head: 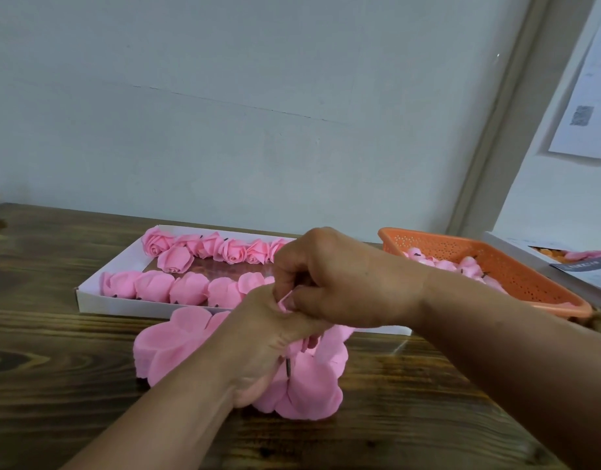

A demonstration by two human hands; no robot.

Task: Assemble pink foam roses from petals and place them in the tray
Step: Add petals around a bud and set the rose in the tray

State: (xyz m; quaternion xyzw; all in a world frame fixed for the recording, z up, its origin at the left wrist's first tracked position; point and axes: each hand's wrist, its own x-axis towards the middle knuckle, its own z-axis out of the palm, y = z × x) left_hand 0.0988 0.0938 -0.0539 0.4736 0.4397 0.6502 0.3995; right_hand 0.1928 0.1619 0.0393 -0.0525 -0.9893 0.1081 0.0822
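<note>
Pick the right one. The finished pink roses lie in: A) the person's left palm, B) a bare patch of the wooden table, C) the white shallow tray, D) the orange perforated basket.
C: two rows of finished roses lie inside the white tray, left of the orange basket, which holds smaller pink buds.

Pink petals [177, 347] lie under my left hand [258, 340]; beyond it, pink roses [204, 252] fill a white tray [99, 300]; right, a perforated orange basket [516, 266]; dark-grained brown bench [54, 385].
</note>
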